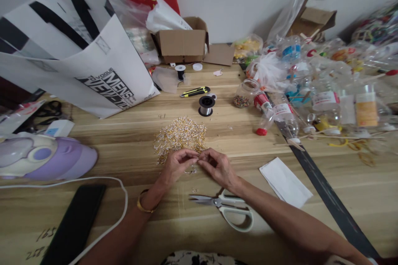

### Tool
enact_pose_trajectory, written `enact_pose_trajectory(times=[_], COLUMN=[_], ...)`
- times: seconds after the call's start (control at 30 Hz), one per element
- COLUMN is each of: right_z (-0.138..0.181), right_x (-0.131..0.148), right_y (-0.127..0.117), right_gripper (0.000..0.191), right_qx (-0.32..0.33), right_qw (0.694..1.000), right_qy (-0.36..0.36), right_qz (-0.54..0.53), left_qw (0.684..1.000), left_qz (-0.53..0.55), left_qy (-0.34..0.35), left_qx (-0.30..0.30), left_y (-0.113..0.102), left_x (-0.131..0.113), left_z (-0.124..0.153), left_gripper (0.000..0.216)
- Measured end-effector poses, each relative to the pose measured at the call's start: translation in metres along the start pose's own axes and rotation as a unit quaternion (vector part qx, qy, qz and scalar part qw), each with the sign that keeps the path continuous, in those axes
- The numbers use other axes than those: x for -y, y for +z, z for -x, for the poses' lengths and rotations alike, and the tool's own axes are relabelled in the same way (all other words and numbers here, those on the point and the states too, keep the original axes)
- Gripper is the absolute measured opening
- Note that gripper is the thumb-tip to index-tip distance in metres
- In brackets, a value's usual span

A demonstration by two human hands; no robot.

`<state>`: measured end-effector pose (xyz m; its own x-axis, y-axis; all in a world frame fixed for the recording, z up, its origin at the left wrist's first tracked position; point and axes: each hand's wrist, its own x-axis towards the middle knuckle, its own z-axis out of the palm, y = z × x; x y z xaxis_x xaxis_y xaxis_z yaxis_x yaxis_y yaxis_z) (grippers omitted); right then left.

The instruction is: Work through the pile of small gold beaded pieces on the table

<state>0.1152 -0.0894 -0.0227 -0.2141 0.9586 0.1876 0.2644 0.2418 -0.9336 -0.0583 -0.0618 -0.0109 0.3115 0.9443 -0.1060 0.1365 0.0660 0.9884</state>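
My left hand [176, 165] and my right hand [220, 168] meet fingertip to fingertip just in front of a heap of gold and clear beads [180, 132]. Both are closed in a pinch, and what lies between the fingers is too small to make out. Right below the fingertips, a short curved strand of shiny beads [192, 170] shows. A few loose beads [195, 190] lie nearer to me. White-handled scissors [222, 203] rest beside my right forearm, with their blades slightly apart and pointing left.
Behind the beads are a spool of thin wire [205, 106] and a yellow-black utility knife [195, 91]. Plastic bottles [325, 103] crowd the right. Folded white paper [285, 182] lies near my right arm. At left are a large bag [108, 74], a purple device [71, 157] and a dark phone [76, 219].
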Motion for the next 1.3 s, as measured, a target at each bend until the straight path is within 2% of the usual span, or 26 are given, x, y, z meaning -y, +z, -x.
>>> enact_pose_trajectory(times=[0.27, 0.93, 1.3], right_z=[0.0003, -0.0007, -0.0005], right_x=[0.0010, 0.0017, 0.0021], right_y=[0.0001, 0.0005, -0.0014], right_gripper=[0.012, 0.013, 0.017], right_qx=[-0.002, 0.000, 0.007], right_qw=[1.000, 1.000, 1.000], right_qy=[0.002, 0.007, 0.001], right_qz=[-0.018, -0.011, -0.014], left_qw=[1.000, 0.998, 0.994], left_qz=[-0.022, -0.055, -0.087], left_qy=[-0.012, 0.001, 0.059], left_qx=[0.002, 0.012, 0.009], left_y=[-0.0010, -0.0008, -0.0003], left_x=[-0.0044, -0.0058, -0.0072], left_z=[0.0015, 0.0027, 0.0035], left_gripper=[0.010, 0.014, 0.012])
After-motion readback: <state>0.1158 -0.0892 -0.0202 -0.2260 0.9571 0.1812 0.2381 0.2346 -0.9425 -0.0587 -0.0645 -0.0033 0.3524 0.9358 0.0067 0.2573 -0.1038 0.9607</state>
